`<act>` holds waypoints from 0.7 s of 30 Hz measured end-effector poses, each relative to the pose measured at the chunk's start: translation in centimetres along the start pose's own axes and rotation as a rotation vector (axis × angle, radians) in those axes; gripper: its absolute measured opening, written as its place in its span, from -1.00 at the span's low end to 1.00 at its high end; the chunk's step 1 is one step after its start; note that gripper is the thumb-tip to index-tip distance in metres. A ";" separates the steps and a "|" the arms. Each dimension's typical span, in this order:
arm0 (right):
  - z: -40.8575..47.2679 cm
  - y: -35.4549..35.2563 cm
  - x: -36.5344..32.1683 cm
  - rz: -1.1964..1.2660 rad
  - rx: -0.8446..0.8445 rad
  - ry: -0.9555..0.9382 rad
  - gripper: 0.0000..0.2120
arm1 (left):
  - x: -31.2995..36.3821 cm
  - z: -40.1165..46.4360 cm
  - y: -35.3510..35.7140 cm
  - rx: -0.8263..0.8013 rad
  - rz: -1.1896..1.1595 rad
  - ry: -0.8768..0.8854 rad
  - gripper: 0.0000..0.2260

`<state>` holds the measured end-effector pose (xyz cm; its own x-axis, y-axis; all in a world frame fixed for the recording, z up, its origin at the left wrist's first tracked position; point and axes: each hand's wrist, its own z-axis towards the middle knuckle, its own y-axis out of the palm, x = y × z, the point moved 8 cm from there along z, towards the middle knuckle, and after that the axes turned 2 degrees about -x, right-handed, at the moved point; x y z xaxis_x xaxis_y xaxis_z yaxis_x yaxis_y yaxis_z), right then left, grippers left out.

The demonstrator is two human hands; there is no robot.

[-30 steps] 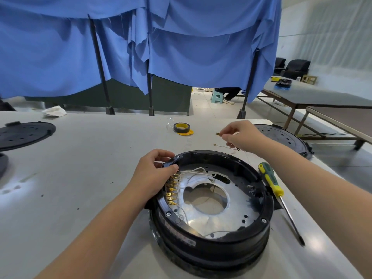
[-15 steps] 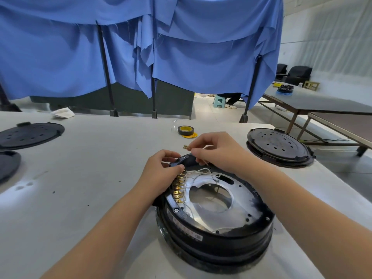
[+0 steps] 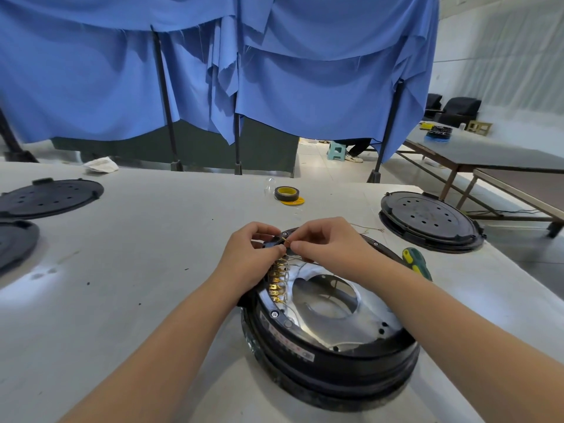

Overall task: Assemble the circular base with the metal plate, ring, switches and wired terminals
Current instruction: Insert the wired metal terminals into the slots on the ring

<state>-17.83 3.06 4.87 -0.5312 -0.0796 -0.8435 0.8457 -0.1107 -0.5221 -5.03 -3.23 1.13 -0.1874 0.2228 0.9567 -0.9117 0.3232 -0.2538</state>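
A black circular base [image 3: 329, 364] stands on the white table, with a shiny metal plate [image 3: 351, 328] with a round hole set inside it. A row of brass terminals [image 3: 277, 282] with thin white wires runs along its left inner rim. My left hand [image 3: 250, 261] grips a small black switch [image 3: 271, 243] at the rim's far left. My right hand [image 3: 329, 244] pinches a thin wired terminal [image 3: 286, 241] right against that switch. The fingertips of both hands touch there.
A green-and-yellow screwdriver [image 3: 416, 261] lies right of the base. A black perforated disc [image 3: 430, 219] sits at the far right, two more black discs [image 3: 50, 196] at the far left. A tape roll [image 3: 286, 193] and loose wires [image 3: 369, 229] lie beyond my hands.
My right hand came in from the right with the wired terminal and now holds it at the switch in my left hand. The view has tilted and moved closer.
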 end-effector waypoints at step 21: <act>-0.6 0.6 -0.5 0.097 -0.115 0.033 -0.83 | 0.2 -0.1 0.1 -0.001 0.008 0.003 -0.81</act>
<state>-17.00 3.65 4.90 -0.4463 -0.0512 -0.8934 0.8943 0.0106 -0.4474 -5.07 -3.04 1.30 -0.1937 0.2283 0.9541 -0.9099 0.3220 -0.2617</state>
